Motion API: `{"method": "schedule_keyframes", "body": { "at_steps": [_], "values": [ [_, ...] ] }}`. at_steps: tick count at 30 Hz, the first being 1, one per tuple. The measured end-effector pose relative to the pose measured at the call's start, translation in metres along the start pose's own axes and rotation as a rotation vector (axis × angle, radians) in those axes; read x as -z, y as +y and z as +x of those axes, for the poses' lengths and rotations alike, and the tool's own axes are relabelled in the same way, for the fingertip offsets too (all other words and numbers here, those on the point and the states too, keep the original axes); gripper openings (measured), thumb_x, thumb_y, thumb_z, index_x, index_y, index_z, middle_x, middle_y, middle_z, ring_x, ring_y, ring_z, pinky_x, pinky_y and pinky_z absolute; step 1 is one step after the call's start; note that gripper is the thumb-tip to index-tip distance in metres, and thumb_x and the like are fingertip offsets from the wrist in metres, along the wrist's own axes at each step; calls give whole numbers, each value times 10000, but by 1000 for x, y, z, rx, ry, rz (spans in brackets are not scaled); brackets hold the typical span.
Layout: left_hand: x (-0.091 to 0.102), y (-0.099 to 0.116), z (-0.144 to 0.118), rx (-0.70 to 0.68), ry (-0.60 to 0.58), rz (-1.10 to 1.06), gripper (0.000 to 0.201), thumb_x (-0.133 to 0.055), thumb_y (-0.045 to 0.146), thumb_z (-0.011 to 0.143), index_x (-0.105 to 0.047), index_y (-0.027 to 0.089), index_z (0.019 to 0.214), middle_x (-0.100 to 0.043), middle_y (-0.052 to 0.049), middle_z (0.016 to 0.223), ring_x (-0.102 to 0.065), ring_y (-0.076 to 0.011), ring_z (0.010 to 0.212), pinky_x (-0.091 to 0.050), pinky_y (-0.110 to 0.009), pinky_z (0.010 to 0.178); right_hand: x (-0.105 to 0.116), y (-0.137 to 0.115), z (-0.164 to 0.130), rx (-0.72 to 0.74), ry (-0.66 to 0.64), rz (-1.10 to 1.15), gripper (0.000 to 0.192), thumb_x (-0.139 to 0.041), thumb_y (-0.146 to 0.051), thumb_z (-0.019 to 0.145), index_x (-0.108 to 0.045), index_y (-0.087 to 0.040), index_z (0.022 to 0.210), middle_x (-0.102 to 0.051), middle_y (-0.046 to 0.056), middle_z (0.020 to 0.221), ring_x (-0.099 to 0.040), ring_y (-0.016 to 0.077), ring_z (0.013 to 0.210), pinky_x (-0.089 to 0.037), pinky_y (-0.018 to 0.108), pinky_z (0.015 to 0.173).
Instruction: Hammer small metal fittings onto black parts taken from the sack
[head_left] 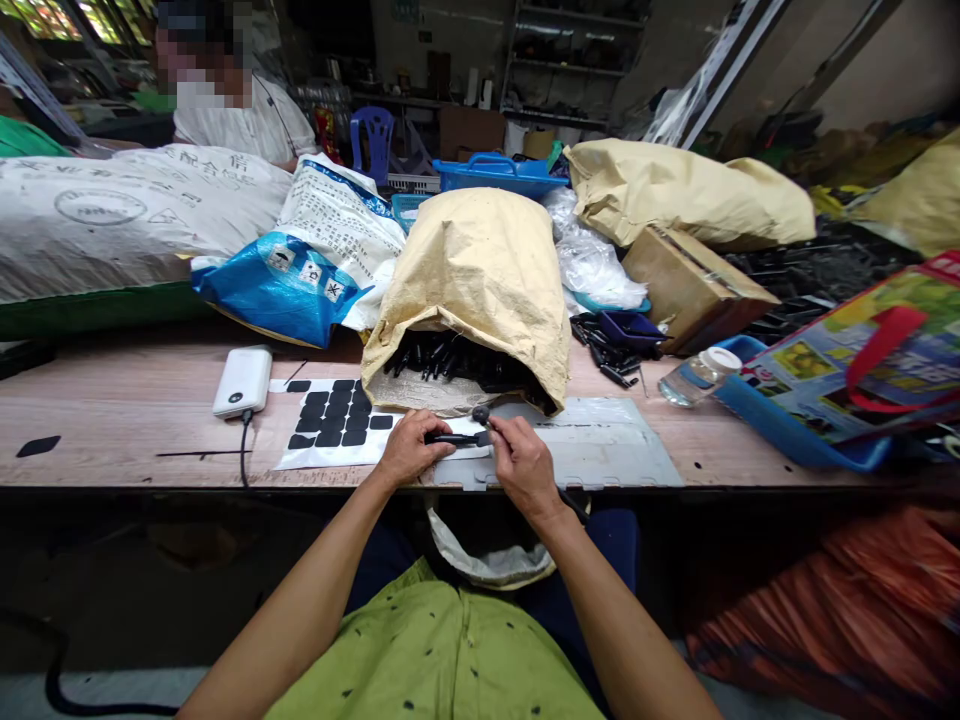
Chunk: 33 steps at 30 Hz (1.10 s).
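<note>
Head view: I watch remotely as two bare hands meet over a bench edge, a slim black piece point(455, 438) between them.
Slim black piece: it lies just right of the left fingertips, pointing toward the right hand; I judge it could slip or twist if that pinch loosens while the right hand presses.
Left hand point(412, 447): pinching the piece's near end between thumb and fingers, back of the hand up, forearm slanting in from lower left.
Right hand point(523, 460): fingers curled, seemingly gripping a black rod point(574, 506) whose end shows by the wrist; a dark round knob point(481, 413) sits at its fingertips. I cannot tell whether both are one tool.
Grey board point(607, 440): under the hands and stretching right of the right hand.
White sheet point(304, 459): just left of the left hand, bearing black patches point(330, 415); a careless sideways sweep of that forearm could drag it.
Paper sack point(480, 260): just beyond both hands, mouth facing them, with black parts point(442, 360) inside; a bump could spill some.
White device point(244, 380): farther left of the left hand, cable attached.
Clear bottle point(697, 377): well right of the right hand, upright.
Co-worker point(240, 130): far beyond the left hand, behind sacks.
</note>
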<state>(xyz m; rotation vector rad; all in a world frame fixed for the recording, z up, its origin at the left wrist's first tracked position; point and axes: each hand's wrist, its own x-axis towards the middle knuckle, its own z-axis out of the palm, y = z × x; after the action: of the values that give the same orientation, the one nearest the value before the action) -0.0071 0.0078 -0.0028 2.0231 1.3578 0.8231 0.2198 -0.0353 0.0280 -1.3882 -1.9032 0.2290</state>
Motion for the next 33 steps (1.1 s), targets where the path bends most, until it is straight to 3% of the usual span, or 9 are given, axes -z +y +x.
{"method": "schedule_keyframes", "body": {
  "at_steps": [6,11,14,18,23,26,33],
  "values": [
    [-1,-1,-1,-22,16,-6,178,-811,307,780,-778,247,944,-662,-19,898,-554,-216,944,-415,-343,868,-8,-29,1,77,-54,25,295,-481,-224,1017,-656,-208,1254,-670,72,994,-623,205,959,-506,311,883],
    [-1,-1,-1,-35,15,24,129,-802,336,794,-758,220,830,-627,-19,846,-533,-203,881,-406,-320,796,-13,-33,-2,105,-114,-60,275,-491,-217,1014,-671,-220,1222,-652,71,958,-610,210,952,-506,308,858],
    [-1,0,0,-24,20,19,108,-808,303,784,-770,233,857,-644,-17,868,-543,-204,907,-408,-324,817,-10,-30,-2,80,-128,-92,270,-506,-212,1005,-677,-234,1213,-653,64,950,-610,208,939,-505,302,844],
    [-2,0,0,-10,36,3,175,-815,255,763,-781,244,934,-686,-18,917,-564,-212,965,-420,-342,882,-2,-27,-2,29,-53,-66,304,-485,-216,1012,-657,-224,1262,-661,69,1003,-617,202,960,-497,302,886],
    [-1,1,0,-6,20,16,193,-806,281,768,-786,253,958,-685,-21,904,-567,-215,950,-428,-347,869,-1,-24,-6,13,-116,-61,281,-485,-236,1009,-677,-235,1214,-665,63,978,-619,206,956,-497,297,872],
    [0,3,0,-6,21,25,189,-804,293,765,-775,247,947,-684,-21,906,-566,-218,947,-430,-346,861,1,-19,-5,-23,-81,-57,291,-479,-250,1008,-678,-241,1220,-666,65,985,-619,208,948,-497,303,872],
    [2,4,0,13,9,35,187,-775,248,742,-691,225,907,-667,-10,908,-568,-222,938,-432,-348,849,9,17,0,-41,-12,-173,263,-533,-213,957,-721,-250,1138,-661,54,960,-589,215,935,-471,322,853]
  ]
}}
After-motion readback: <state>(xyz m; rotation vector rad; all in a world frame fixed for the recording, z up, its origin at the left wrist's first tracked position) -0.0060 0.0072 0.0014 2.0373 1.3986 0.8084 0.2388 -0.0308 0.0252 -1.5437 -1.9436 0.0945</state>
